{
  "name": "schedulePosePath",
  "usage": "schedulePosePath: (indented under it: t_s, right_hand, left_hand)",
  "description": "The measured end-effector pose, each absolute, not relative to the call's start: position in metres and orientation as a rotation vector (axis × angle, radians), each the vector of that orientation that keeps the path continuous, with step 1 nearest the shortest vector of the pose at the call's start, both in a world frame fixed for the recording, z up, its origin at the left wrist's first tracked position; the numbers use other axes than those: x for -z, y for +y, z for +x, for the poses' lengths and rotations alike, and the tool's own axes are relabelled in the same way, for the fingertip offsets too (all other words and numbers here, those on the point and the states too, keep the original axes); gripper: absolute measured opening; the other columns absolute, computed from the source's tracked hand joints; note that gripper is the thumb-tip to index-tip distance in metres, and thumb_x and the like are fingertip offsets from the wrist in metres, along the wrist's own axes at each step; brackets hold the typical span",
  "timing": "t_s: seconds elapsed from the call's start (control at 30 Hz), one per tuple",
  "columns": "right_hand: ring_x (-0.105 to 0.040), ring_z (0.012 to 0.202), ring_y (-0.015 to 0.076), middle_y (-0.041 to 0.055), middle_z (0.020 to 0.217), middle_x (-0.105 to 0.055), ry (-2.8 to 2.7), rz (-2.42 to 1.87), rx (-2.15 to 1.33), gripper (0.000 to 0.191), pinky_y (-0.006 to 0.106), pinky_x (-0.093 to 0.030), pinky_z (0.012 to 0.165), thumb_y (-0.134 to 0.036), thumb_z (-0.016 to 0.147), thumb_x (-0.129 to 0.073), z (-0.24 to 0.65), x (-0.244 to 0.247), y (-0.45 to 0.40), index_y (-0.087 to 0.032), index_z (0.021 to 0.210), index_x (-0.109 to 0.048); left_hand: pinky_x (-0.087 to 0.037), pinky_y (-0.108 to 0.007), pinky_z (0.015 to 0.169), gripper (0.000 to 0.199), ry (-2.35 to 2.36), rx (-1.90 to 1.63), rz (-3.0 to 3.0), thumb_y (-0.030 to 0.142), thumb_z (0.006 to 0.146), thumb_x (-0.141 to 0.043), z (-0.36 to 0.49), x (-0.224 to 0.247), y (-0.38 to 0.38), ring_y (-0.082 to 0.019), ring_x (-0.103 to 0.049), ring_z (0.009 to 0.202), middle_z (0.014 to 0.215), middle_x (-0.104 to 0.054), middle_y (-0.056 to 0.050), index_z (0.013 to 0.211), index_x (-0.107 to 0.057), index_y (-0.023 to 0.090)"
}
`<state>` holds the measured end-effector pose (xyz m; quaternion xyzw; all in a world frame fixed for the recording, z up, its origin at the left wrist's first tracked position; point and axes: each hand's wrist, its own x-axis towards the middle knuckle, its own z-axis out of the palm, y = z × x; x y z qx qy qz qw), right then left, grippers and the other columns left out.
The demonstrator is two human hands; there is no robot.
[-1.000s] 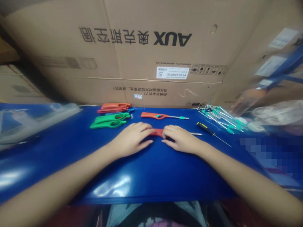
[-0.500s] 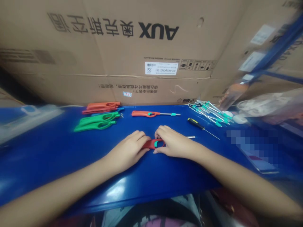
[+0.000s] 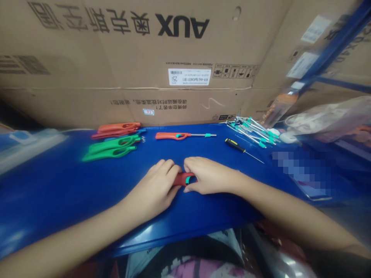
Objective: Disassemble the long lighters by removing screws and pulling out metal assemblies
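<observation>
A red lighter body point(image 3: 182, 179) with a teal trigger lies between my hands, low over the blue table. My left hand point(image 3: 159, 186) is closed on its handle end. My right hand point(image 3: 207, 175) grips the other end around the trigger loop, and its palm hides most of the metal tube. Behind them lies an orange lighter point(image 3: 169, 136) with a metal tube and teal tip. Green handles point(image 3: 111, 149) and orange handles point(image 3: 117, 128) are piled at the back left. Several metal tubes with teal parts point(image 3: 251, 131) form a heap at the back right.
A black and yellow screwdriver point(image 3: 235, 145) lies right of my hands, and a partly blurred phone point(image 3: 314, 189) is farther right. A large cardboard box point(image 3: 130, 50) stands behind the blue table point(image 3: 52, 197). A bottle point(image 3: 281, 106) and plastic bags point(image 3: 327, 117) are at the right.
The camera view has shifted, so the items on the table appear slightly farther left. My right hand sits closer over the lighter body, and the tube end beyond it is now almost hidden.
</observation>
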<state>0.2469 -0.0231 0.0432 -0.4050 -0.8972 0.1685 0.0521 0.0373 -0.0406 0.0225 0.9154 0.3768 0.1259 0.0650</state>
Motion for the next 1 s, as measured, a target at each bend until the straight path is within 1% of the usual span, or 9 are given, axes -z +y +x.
schedulePosePath:
  t_s: [0.17, 0.33, 0.4, 0.53, 0.6, 0.67, 0.8, 0.87, 1.0]
  right_hand:
    - [-0.053, 0.076, 0.0195, 0.0051, 0.088, -0.061, -2.698, -1.245, -0.473, 0.035, 0.03, -0.036, 0.065, -0.042, 0.081, -0.076, 0.249, -0.043, -0.023, -0.02, 0.086, -0.049]
    - [-0.05, 0.07, 0.0172, 0.0035, 0.083, -0.058, -2.668, -1.281, -0.461, 0.027, 0.029, -0.032, 0.062, -0.034, 0.08, -0.068, 0.251, -0.044, -0.022, -0.021, 0.083, -0.045]
    - [-0.049, 0.069, 0.0164, 0.0027, 0.083, -0.058, -2.65, -1.28, -0.483, 0.026, 0.028, -0.031, 0.06, -0.034, 0.079, -0.067, 0.252, -0.044, -0.022, -0.021, 0.083, -0.045]
    - [-0.051, 0.07, 0.0158, 0.0023, 0.087, -0.06, -2.602, -1.272, -0.578, 0.026, 0.027, -0.031, 0.06, -0.037, 0.082, -0.067, 0.255, -0.045, -0.019, -0.021, 0.089, -0.048]
    - [-0.053, 0.074, 0.0161, 0.0026, 0.093, -0.061, -2.558, -1.285, -0.668, 0.031, 0.027, -0.034, 0.062, -0.04, 0.083, -0.069, 0.259, -0.045, -0.015, -0.021, 0.096, -0.049]
    - [-0.055, 0.077, 0.0164, 0.0024, 0.097, -0.061, -2.502, -1.305, -0.75, 0.041, 0.027, -0.036, 0.064, -0.047, 0.081, -0.074, 0.263, -0.044, -0.009, -0.021, 0.101, -0.049]
    - [-0.054, 0.077, 0.0156, -0.0005, 0.093, -0.059, -2.364, -1.272, -0.905, 0.058, 0.027, -0.04, 0.065, -0.059, 0.071, -0.081, 0.272, -0.039, 0.002, -0.023, 0.1, -0.047]
    - [-0.053, 0.076, 0.0148, -0.0019, 0.09, -0.057, -2.313, -1.242, -0.962, 0.059, 0.027, -0.041, 0.066, -0.058, 0.069, -0.083, 0.275, -0.037, 0.006, -0.023, 0.099, -0.047]
    - [-0.052, 0.076, 0.0139, -0.0025, 0.088, -0.056, -2.273, -1.204, -0.971, 0.055, 0.027, -0.042, 0.068, -0.053, 0.07, -0.084, 0.276, -0.039, 0.008, -0.022, 0.098, -0.048]
  left_hand:
    - [-0.047, -0.044, 0.084, 0.013, 1.096, -0.399, 2.802, 0.022, 0.096, -0.054, 0.035, -0.021, -0.035, -0.027, -0.05, 0.096, 0.108, -0.057, -0.009, 0.108, -0.058, 0.017]
    - [-0.046, -0.044, 0.088, 0.02, 1.011, -0.444, 2.747, 0.031, 0.099, -0.055, 0.031, -0.014, -0.026, -0.026, -0.052, 0.099, 0.112, -0.059, -0.008, 0.115, -0.058, 0.02]
    - [-0.046, -0.043, 0.091, 0.023, 0.963, -0.488, 2.683, 0.033, 0.099, -0.055, 0.03, -0.01, -0.021, -0.025, -0.053, 0.101, 0.114, -0.059, -0.008, 0.118, -0.058, 0.02]
    - [-0.046, -0.04, 0.094, 0.024, 0.9, -0.568, 2.532, 0.036, 0.101, -0.054, 0.028, -0.003, -0.012, -0.023, -0.055, 0.104, 0.114, -0.059, -0.008, 0.119, -0.059, 0.021]
    - [-0.047, -0.039, 0.093, 0.025, 0.913, -0.584, 2.478, 0.039, 0.1, -0.053, 0.027, -0.001, -0.01, -0.023, -0.056, 0.104, 0.113, -0.06, -0.007, 0.117, -0.06, 0.021]
    - [-0.048, -0.039, 0.093, 0.026, 0.939, -0.6, 2.435, 0.041, 0.1, -0.053, 0.027, 0.0, -0.008, -0.024, -0.057, 0.104, 0.111, -0.061, -0.007, 0.116, -0.06, 0.021]
    - [-0.048, -0.04, 0.095, 0.029, 0.98, -0.641, 2.37, 0.043, 0.099, -0.055, 0.026, 0.0, -0.007, -0.023, -0.059, 0.104, 0.111, -0.061, -0.007, 0.116, -0.061, 0.021]
    - [-0.048, -0.04, 0.097, 0.03, 0.991, -0.656, 2.35, 0.044, 0.099, -0.055, 0.026, 0.0, -0.007, -0.023, -0.06, 0.105, 0.112, -0.062, -0.008, 0.116, -0.062, 0.02]
    - [-0.049, -0.041, 0.097, 0.03, 0.995, -0.676, 2.32, 0.044, 0.099, -0.055, 0.026, 0.0, -0.006, -0.023, -0.061, 0.105, 0.112, -0.063, -0.008, 0.116, -0.063, 0.02]
